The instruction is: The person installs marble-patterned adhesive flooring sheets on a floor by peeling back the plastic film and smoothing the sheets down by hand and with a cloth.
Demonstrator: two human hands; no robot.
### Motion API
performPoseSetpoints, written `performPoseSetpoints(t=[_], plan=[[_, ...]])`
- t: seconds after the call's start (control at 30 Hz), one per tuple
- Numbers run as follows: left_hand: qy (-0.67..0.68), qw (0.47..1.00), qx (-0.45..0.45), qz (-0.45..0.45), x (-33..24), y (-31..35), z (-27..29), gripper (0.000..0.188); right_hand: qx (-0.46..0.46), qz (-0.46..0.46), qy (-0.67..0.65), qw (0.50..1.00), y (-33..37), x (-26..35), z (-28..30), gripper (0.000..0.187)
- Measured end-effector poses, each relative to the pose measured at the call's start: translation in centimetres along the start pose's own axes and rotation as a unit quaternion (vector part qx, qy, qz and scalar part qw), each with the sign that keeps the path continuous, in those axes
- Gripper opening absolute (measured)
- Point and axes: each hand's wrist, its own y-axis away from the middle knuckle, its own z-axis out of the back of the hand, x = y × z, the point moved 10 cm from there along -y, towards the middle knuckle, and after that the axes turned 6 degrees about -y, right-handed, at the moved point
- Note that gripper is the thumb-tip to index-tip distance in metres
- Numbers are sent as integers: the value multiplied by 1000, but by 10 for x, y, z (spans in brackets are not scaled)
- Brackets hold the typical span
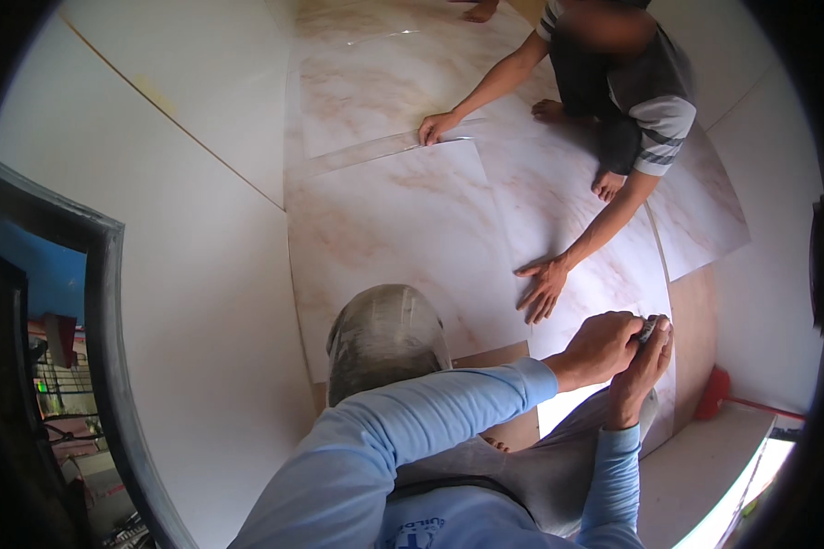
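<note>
My left hand (598, 349) and my right hand (643, 373) meet over the floor at the lower right. Both are closed, fingers pinched round a small dark grey object (648, 328). Fingers hide most of it, so its kind cannot be told. Beneath and beyond lie marble-patterned sheets (394, 229), whitish with pinkish-brown veins, covering the floor. A co-worker crouches across from me. One hand of that person (439, 126) pinches a clear glossy strip (366, 153) along a sheet seam. The other hand (546, 289) rests spread on a sheet, near my left hand.
My bent knee (384, 339) in grey trousers stands over a sheet's near edge. Brown board (693, 320) shows beside the sheets at right. White walls (192, 274) rise on both sides. A dark-framed opening (110, 302) is at left. A red broom (714, 393) lies at right.
</note>
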Motion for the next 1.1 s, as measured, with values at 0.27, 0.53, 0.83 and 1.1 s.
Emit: performPoseSetpoints(t=[0.27,0.53,0.83,1.1], plan=[[26,998,-16,51,4,-5,16,13,-48,15,98,994,-8,6,4,45],[24,999,29,-36,-17,-8,25,35,-50,19,142,988,-61,26,65,38],[37,995,56,67,-61,-24,137,25,135,-42,415,899,-110,-145,214,28],[-81,958,-265,68,-71,52,333,32,137,-55,570,808,-59,-296,269,67]])
